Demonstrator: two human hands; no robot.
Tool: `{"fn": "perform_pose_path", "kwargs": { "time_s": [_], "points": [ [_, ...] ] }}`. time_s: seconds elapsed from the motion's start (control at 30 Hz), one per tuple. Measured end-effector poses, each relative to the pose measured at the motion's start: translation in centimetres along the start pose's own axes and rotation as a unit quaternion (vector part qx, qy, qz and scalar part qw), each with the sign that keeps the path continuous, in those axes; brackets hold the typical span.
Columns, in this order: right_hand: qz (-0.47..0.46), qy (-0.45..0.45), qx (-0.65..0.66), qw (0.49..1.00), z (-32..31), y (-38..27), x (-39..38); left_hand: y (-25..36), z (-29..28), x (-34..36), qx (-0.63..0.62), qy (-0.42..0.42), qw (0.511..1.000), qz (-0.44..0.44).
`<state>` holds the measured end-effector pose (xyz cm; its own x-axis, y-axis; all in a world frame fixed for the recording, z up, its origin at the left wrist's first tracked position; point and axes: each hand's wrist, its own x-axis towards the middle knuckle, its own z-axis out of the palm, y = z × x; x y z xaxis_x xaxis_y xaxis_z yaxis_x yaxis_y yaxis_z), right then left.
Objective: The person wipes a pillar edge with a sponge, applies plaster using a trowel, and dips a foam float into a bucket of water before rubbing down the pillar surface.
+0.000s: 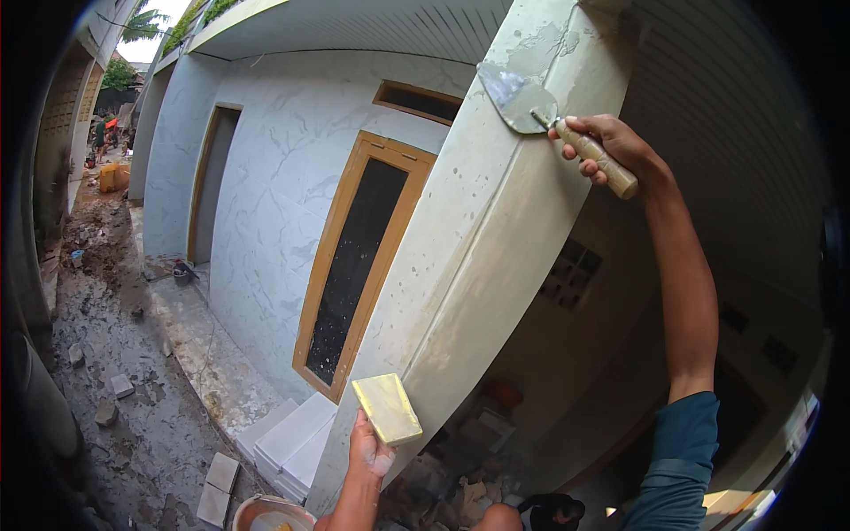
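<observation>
Head: bucket (251, 503), white tiles (297, 441) near left hand (366, 451).

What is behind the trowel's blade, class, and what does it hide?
Behind the blade is the pillar; grey patches show on it above the blade. The surface directly behind the blade is covered, so its finish cannot be seen.

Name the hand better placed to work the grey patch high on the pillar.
Probably the right hand: it grips the trowel, whose blade is just below the grey patch on the pillar. The left hand is far lower, holding a yellow-edged block.
</observation>
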<state>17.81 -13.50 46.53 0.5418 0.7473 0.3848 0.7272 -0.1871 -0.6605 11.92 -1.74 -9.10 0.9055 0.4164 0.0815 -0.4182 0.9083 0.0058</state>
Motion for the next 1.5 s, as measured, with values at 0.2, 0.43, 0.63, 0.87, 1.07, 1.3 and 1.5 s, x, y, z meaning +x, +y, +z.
{"fn": "perform_pose_path", "kwargs": {
  "time_s": [0.2,0.43,0.63,0.87,1.07,1.3,1.5],
  "points": [
    [0.014,0.017,-0.118,0.993,-1.2,-0.9,-0.4,-0.2,0.2,-0.1,0.013,-0.011,1.0,0.006],
    [-0.085,0.143,-0.091,0.982,-4.3,-5.8,1.6,-0.2,0.5,0.0,0.026,-0.001,1.0,0.011],
    [-0.032,0.082,-0.109,0.99,-2.3,-2.9,2.1,-0.2,0.0,0.1,0.011,-0.006,1.0,0.012],
    [-0.024,0.079,-0.024,0.996,-4.7,-3.6,1.0,-0.2,0.2,0.9,0.01,-0.033,0.999,0.006],
    [0.049,-0.001,-0.149,0.988,0.1,-1.4,-1.2,0.9,-0.1,0.4,0.005,-0.017,1.0,0.024],
    [-0.104,0.257,-0.164,0.947,-6.3,-5.5,-2.1,0.3,0.1,0.5,0.027,-0.018,0.999,0.021],
    [-0.028,0.234,-0.133,0.963,-6.4,-6.2,-2.2,0.6,-0.1,0.5,0.024,-0.026,0.999,0.033]
  ]
}}
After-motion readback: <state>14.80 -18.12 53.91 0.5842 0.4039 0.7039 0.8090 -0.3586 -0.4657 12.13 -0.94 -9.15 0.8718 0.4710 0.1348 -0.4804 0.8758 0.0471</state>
